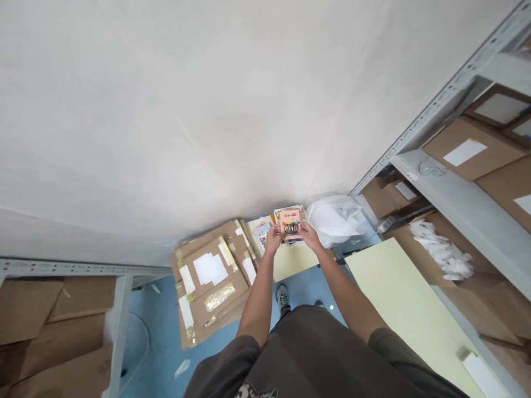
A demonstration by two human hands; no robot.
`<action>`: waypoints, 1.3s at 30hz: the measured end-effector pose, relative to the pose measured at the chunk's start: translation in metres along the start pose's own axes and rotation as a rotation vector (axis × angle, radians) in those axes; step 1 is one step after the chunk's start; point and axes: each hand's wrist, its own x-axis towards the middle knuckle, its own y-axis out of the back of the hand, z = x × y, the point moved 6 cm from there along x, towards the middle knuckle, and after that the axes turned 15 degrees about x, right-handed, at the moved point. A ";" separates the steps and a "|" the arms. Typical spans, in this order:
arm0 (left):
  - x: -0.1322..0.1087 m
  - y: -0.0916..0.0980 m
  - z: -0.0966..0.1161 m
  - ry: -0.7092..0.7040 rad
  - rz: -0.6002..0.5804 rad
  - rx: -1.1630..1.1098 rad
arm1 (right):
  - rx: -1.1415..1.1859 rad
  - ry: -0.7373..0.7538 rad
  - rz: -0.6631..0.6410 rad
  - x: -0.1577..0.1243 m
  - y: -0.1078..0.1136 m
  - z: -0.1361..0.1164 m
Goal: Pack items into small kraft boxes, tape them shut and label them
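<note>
Between my two hands is a pink book with a colourful picture on its cover. My left hand grips its left edge, and the right edge is in my right hand. Other books, partly hidden, show behind and under it. To the left of them a light blue book lies on the pale yellow low table.
Flattened cardboard boxes are stacked left of the low table. A white plastic bag sits to the right. A larger pale table stands nearer on the right, beside shelving with cartons. Another carton shelf is at left.
</note>
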 end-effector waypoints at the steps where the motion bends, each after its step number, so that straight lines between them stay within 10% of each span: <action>1: -0.002 -0.005 0.007 0.001 -0.021 -0.024 | 0.078 -0.025 0.039 -0.002 0.008 -0.006; 10: -0.050 -0.098 0.105 -0.161 -0.321 0.005 | 0.458 -0.018 0.193 -0.082 0.133 -0.078; 17: -0.126 -0.255 0.161 -0.264 -0.624 0.096 | 0.538 0.125 0.378 -0.198 0.287 -0.095; 25: -0.239 -0.455 0.173 -0.273 -0.955 0.179 | 0.617 0.220 0.750 -0.367 0.438 -0.067; 31: -0.297 -0.543 0.171 -0.315 -1.183 0.204 | 0.651 0.265 0.984 -0.444 0.485 -0.044; 39: -0.283 -0.582 0.185 -0.472 -1.202 0.334 | 0.703 0.296 1.159 -0.447 0.489 -0.039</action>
